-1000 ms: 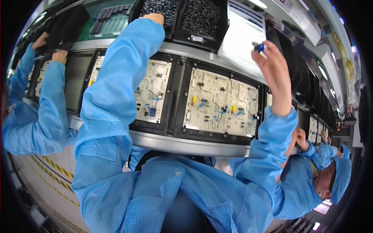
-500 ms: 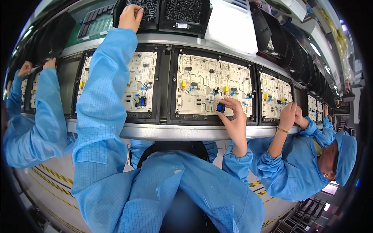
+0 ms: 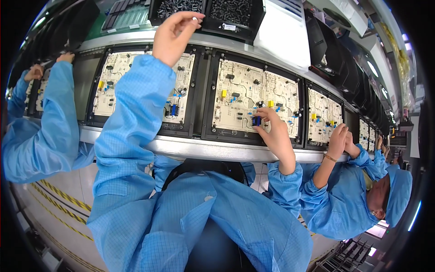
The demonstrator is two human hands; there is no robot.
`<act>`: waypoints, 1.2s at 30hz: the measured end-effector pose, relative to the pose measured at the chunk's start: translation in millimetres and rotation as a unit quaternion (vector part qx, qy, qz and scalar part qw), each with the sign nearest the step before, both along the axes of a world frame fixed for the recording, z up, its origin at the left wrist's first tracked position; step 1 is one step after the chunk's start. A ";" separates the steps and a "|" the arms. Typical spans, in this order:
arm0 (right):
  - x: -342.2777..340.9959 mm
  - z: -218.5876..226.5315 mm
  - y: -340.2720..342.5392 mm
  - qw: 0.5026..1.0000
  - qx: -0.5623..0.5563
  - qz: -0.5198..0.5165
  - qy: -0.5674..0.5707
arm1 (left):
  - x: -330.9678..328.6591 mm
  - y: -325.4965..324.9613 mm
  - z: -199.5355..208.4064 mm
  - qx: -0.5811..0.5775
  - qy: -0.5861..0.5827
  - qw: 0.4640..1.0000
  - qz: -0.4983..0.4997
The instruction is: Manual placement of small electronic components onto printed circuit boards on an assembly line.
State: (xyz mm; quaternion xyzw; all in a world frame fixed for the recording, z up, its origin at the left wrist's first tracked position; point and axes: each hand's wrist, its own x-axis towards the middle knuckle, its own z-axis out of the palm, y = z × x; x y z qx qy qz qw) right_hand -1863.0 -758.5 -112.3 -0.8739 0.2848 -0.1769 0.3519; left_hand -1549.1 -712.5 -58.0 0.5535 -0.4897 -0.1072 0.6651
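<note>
My right hand [image 3: 277, 136] pinches a small blue-and-black block-shaped electronic component [image 3: 256, 121] between thumb and fingers. It holds the part at the lower right half of a cream circuit board [image 3: 235, 106], which sits in a black frame [image 3: 209, 97]. I cannot tell whether the part is seated in the board. Thumb and fingertips are drawn together on my left hand [image 3: 174, 38], raised in front of a black bin of small dark parts [image 3: 180, 6]; anything in the pinch is too small to make out. Below my left forearm lies another populated board [image 3: 108, 97].
A second bin of dark parts [image 3: 230, 12] stands beside the first, with a white sheet [image 3: 283, 36] to its right. A metal rail [image 3: 204, 150] runs along the near edge. Co-workers in blue sit at both sides; one's hands [image 3: 337, 140] are near the board on the right.
My left hand has come back from the bin and shifted right, nearer the boards. My right hand has brought the blue-and-black component onto the board. The view has shifted slightly.
</note>
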 end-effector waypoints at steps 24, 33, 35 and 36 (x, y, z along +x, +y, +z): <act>32.0 66.8 -68.1 0.985 -0.143 0.091 0.037 | -62.3 14.6 -35.0 0.030 0.106 0.976 -0.189; 114.4 34.1 -343.6 0.929 -0.323 -0.161 -0.084 | -71.8 19.7 -35.2 0.103 0.062 0.973 -0.199; 123.8 24.7 -379.3 0.919 -0.329 -0.200 -0.080 | -75.5 16.2 -31.2 0.107 -0.011 0.977 -0.182; 129.4 23.0 -390.6 0.918 -0.327 -0.217 -0.050 | -78.2 17.4 -29.4 0.105 -0.014 0.979 -0.175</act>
